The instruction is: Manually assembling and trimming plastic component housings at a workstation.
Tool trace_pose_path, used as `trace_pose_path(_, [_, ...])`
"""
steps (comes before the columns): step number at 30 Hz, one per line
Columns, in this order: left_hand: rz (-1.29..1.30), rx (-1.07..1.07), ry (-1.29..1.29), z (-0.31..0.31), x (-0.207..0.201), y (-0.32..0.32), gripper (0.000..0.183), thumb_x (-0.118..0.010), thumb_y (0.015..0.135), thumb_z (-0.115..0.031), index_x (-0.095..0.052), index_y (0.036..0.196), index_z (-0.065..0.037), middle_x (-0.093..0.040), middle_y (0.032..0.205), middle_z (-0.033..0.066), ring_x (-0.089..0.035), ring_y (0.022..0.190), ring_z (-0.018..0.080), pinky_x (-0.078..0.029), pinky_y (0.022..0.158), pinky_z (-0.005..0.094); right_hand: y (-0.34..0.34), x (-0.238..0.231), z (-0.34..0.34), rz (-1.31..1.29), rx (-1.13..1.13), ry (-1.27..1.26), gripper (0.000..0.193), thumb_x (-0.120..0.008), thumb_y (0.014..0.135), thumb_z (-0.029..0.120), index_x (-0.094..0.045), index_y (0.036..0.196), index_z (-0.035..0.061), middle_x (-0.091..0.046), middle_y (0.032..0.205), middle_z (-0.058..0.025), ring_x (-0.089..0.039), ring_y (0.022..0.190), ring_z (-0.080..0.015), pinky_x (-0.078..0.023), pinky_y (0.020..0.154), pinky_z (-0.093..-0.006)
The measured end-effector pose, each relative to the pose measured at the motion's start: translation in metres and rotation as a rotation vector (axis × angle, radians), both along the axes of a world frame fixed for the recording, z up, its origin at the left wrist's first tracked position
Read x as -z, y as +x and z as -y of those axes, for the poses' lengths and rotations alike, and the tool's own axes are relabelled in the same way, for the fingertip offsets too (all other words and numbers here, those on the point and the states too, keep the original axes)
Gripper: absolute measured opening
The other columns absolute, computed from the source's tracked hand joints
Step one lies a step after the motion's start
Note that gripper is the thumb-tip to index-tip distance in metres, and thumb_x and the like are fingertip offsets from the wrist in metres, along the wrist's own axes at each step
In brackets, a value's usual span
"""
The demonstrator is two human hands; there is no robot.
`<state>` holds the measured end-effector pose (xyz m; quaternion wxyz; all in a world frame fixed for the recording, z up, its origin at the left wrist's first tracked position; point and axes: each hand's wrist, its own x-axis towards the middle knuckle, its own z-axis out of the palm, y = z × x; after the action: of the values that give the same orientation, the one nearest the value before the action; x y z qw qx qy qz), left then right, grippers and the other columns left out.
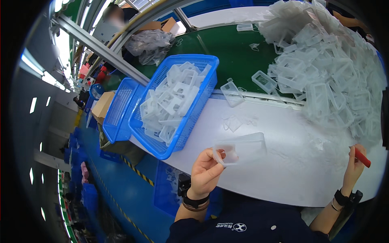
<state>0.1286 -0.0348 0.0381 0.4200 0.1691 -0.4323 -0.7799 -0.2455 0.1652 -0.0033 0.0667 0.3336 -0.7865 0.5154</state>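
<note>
My left hand (pixel 205 173) grips one end of a clear plastic box (pixel 249 146), thumb and fingers pinched on its rim. The box is frosted and rectangular, held over the white tabletop with its other end toward the right. Off to the right, my right hand (pixel 353 167) is closed round a red-handled tool (pixel 363 157); its working end is too small to make out. Beyond the right hand rises a large heap of similar clear plastic boxes (pixel 320 91). Thin clear scraps (pixel 234 123) lie on the table beyond the held box.
A blue perforated basket (pixel 213 75) full of clear parts stands left of centre, an emptier blue basket (pixel 117 109) beside it. Behind runs a green work surface (pixel 227 48) with a crumpled plastic bag (pixel 150 42). A blue bin (pixel 162 194) sits below the table's left edge.
</note>
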Motion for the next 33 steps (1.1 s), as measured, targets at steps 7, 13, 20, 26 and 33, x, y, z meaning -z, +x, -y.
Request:
trace_pose_path(7, [0.589,-0.781,-0.834,0.073,-0.071,0.045,0.014,-0.057,0.079,0.0,-0.052,0.092,-0.001,-0.055,0.101,0.0098,-0.053,0.096,0.0194,-0.039,0.088,0.0331,0.03,0.014,0.05,0.561,-0.384,-0.058,0.01,-0.055,0.084,0.011,-0.054,0.082,0.0015,-0.054,0.078,-0.0039,-0.05,0.066,-0.009,-0.037,0.058,-0.0197])
trace_pose_path(13, [1.752,-0.921,-1.436,0.185,-0.095,0.036,0.017,-0.055,0.072,0.003,-0.057,0.089,0.0,-0.059,0.088,0.0152,-0.055,0.089,0.0332,-0.045,0.077,0.0373,0.04,0.017,0.053,0.604,-0.38,-0.152,0.011,-0.055,0.084,0.012,-0.054,0.082,0.0009,-0.055,0.075,-0.0039,-0.051,0.064,-0.0093,-0.038,0.058,-0.0203])
trace_pose_path(20, [1.171,-0.442,-1.469,0.162,-0.019,-0.079,0.024,-0.05,0.071,0.004,-0.059,0.093,-0.003,-0.059,0.093,0.014,-0.055,0.09,0.0327,-0.044,0.08,0.0379,0.037,0.028,0.047,0.692,-0.344,-0.167,0.011,-0.056,0.084,0.012,-0.053,0.082,0.0021,-0.056,0.074,-0.0043,-0.052,0.063,-0.0092,-0.04,0.057,-0.0202])
trace_pose_path(26, [1.512,-0.244,-1.35,0.158,0.045,-0.088,0.017,-0.052,0.071,0.0,-0.059,0.087,-0.004,-0.057,0.093,0.0122,-0.052,0.095,0.031,-0.043,0.08,0.0382,0.045,0.025,0.045,0.758,-0.341,-0.183,0.011,-0.055,0.084,0.013,-0.053,0.081,0.0035,-0.056,0.072,-0.003,-0.049,0.059,-0.0068,-0.038,0.054,-0.0193])
trace_pose_path(33, [0.879,-0.301,-1.378,0.053,0.003,-0.114,0.013,-0.061,0.066,0.0,-0.057,0.078,-0.003,-0.06,0.099,0.01,-0.053,0.102,0.0318,-0.044,0.083,0.0386,0.054,-0.003,0.048,0.943,-0.62,-0.196,0.009,-0.056,0.081,0.007,-0.058,0.085,-0.0009,-0.059,0.101,-0.016,-0.059,0.077,-0.0164,-0.046,0.072,-0.026])
